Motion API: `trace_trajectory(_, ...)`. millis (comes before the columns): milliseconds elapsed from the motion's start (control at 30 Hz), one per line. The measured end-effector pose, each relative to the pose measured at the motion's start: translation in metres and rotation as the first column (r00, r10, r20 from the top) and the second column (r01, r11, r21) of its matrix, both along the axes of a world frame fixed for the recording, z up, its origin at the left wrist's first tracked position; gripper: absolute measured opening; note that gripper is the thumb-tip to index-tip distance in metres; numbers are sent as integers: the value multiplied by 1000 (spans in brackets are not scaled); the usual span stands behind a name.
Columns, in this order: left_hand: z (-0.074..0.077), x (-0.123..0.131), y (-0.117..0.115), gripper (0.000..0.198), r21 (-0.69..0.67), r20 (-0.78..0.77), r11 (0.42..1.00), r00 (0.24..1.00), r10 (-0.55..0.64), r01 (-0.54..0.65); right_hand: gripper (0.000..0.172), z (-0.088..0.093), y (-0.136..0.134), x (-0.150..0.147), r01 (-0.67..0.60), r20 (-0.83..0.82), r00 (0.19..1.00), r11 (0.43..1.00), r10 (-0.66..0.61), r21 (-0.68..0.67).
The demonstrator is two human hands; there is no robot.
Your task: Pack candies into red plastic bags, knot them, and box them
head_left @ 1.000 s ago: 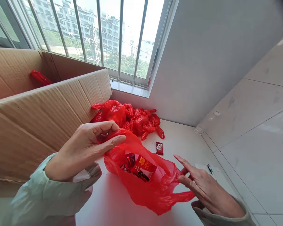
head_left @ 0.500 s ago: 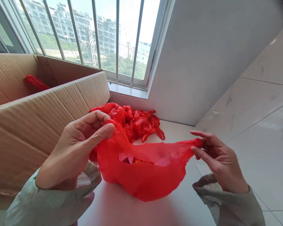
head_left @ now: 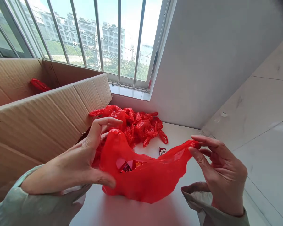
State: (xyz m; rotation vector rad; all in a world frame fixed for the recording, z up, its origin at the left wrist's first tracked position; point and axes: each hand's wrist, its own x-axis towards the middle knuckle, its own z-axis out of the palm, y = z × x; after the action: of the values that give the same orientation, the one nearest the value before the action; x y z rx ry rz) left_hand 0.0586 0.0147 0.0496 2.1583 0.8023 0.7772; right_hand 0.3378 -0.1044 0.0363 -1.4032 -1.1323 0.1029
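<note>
A red plastic bag (head_left: 146,179) hangs stretched between both hands above a white floor. My left hand (head_left: 82,163) grips the bag's left handle and side, thumb pressed on the front. My right hand (head_left: 217,169) pinches the right handle between thumb and fingers. Small wrapped packets (head_left: 128,164) show through the bag's open mouth. A single red packet (head_left: 162,151) lies on the floor just behind the bag.
A large open cardboard box (head_left: 37,119) stands at the left, with something red (head_left: 40,84) inside. A heap of tied red bags (head_left: 136,125) lies by the wall under the barred window (head_left: 103,40). A white wall and tiled surface rise on the right.
My right hand took the bag's right handle and lifted it, stretching the bag open. My left hand shifted its grip lower, thumb now across the bag's front.
</note>
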Motion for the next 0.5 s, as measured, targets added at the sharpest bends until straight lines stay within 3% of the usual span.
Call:
trace_trajectory(33,-3,-4,6,118,55,-81,998,997,16,-12,24,-1,0,5,-5,37,999,1000,5,11)
trace_trajectory(100,-7,-6,17,112,3,-178,998,982,-65,67,22,-2,1,13,-1,99,995,999,-3,32)
trace_trajectory(200,-6,9,24,51,-211,-69,953,969,-238,219,22,-2,3,21,11,194,981,999,-21,53)
trace_trajectory(233,-6,19,23,30,-240,5,941,970,-243,237,23,-3,3,23,0,238,971,999,-12,48)
trace_trajectory(267,-7,29,21,21,-263,83,930,967,-242,255,24,-3,2,24,-13,281,960,999,-1,47)
trace_trajectory(333,-11,52,15,37,-361,221,893,955,-198,269,29,-3,2,25,-58,349,937,996,29,71)
trace_trajectory(400,-20,72,8,42,-484,261,844,959,-111,230,36,-2,1,23,-145,405,910,982,84,124)
trace_trajectory(433,-25,81,4,42,-486,215,858,974,-68,167,40,-2,2,20,-206,439,890,968,124,144)
trace_trajectory(500,-34,95,-5,36,-343,72,938,997,-19,43,47,0,3,13,-347,507,831,926,229,150)
